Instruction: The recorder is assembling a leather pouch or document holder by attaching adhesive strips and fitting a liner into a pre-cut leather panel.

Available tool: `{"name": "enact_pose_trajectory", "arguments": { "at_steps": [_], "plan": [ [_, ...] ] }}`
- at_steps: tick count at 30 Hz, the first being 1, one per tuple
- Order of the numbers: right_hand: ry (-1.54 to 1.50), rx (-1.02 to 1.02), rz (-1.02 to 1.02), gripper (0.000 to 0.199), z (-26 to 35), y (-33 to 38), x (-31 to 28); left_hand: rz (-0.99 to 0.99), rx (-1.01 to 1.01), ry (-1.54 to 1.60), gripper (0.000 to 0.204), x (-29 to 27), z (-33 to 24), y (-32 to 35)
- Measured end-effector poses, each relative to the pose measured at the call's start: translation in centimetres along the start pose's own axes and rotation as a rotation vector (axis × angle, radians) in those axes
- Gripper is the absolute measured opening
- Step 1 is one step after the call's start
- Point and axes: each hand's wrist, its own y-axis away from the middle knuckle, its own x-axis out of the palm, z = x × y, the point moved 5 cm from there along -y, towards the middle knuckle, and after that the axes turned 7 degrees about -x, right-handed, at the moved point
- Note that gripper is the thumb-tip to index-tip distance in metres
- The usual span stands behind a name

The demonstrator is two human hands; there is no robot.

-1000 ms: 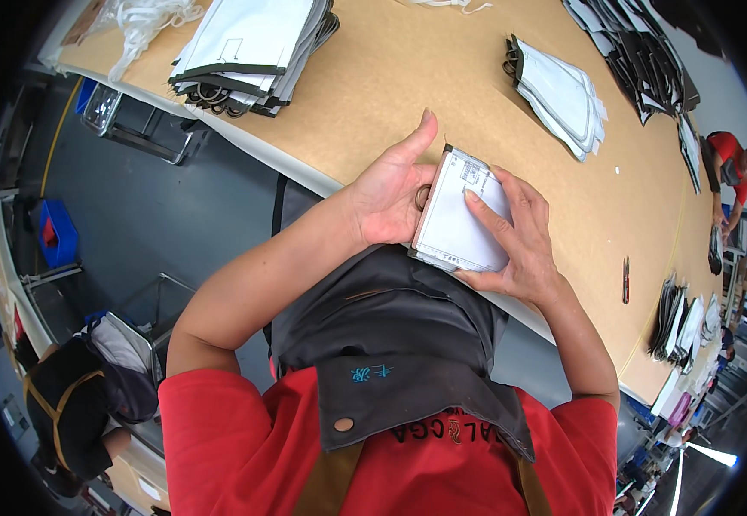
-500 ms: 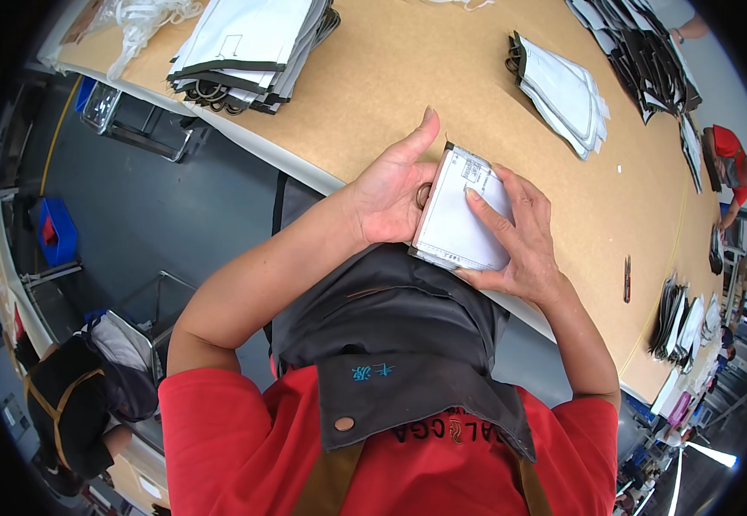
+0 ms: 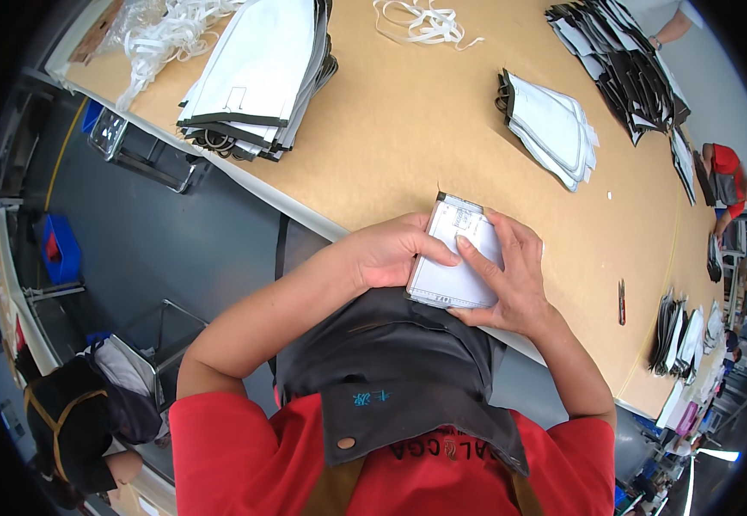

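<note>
A small thick stack of white panels (image 3: 446,279) with dark edges and fine printed lines is held between my two hands over the table's near edge. My left hand (image 3: 388,254) is closed on its left side, the thumb lying flat across the top and the fingers hidden beneath. Round the right side wraps my right hand (image 3: 518,279), its thumb on the upper face and its fingers along the far right edge. The metal ring at the stack's left side is covered by my left hand.
On the brown table (image 3: 391,146) lie a large ringed pile of white panels (image 3: 257,73), a smaller ringed pile (image 3: 550,125), and white tape (image 3: 429,24). A red-and-black tool (image 3: 622,301) lies right, near more panels (image 3: 674,335). Co-workers are at far right and lower left.
My left hand, open with its thumb raised half a second ago, has closed on the stack, thumb now on top. Hands and stack sit lower in view; the whole scene has shifted down too.
</note>
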Motion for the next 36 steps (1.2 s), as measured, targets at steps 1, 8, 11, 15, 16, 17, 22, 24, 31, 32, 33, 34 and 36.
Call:
{"name": "enact_pose_trajectory", "arguments": {
  "at_steps": [1, 8, 11, 15, 16, 17, 22, 24, 31, 32, 33, 34, 36],
  "plan": [
    [0.006, -0.009, -0.005, 0.088, -0.1, -0.1, 0.0, 0.000, 0.003, -0.011, 0.058, -0.1, -0.1, -0.1],
    [-0.013, 0.027, 0.042, 0.091, 0.1, -0.2, -0.2, 0.012, -0.010, 0.008, 0.058, -0.3, -0.2, -0.4],
    [-0.023, 0.024, 0.027, 0.091, 0.1, -0.1, -0.2, -0.037, -0.005, -0.025, 0.057, 0.1, -0.2, -0.1],
    [-0.032, 0.010, 0.007, 0.090, 0.1, -0.2, -0.4, -0.065, -0.010, -0.041, 0.053, -0.6, 0.1, -0.4],
    [-0.037, 0.009, 0.005, 0.090, 0.1, -0.1, -0.5, -0.073, -0.011, -0.043, 0.051, -0.6, 0.1, -0.3],
    [-0.041, 0.013, 0.009, 0.089, 0.1, -0.2, -0.5, -0.087, -0.017, -0.046, 0.051, -0.7, 0.1, -0.2],
    [-0.062, 0.037, 0.024, 0.092, -0.2, 0.3, -0.2, -0.118, -0.024, -0.049, 0.051, -0.3, -0.1, 0.0],
    [-0.065, 0.040, 0.027, 0.093, -0.2, 0.4, -0.1, -0.140, -0.032, -0.061, 0.051, -0.2, -0.1, 0.0],
    [-0.083, 0.040, -0.003, 0.095, -0.5, 0.7, 0.0, -0.163, -0.039, -0.055, 0.053, 0.0, -0.1, -0.1],
    [-0.085, 0.041, -0.003, 0.095, -0.5, 0.7, 0.0, -0.163, -0.041, -0.054, 0.054, 0.0, -0.1, -0.2],
    [-0.088, 0.037, -0.008, 0.094, -0.5, 0.7, 0.0, -0.163, -0.042, -0.054, 0.054, 0.0, 0.0, -0.2],
    [-0.089, 0.033, -0.012, 0.094, -0.5, 0.8, 0.0, -0.163, -0.043, -0.054, 0.055, 0.0, 0.0, -0.2],
    [-0.086, 0.026, -0.011, 0.093, -0.6, 0.7, -0.1, -0.139, -0.040, -0.049, 0.056, 0.0, 0.0, -0.2]
  ]
}}
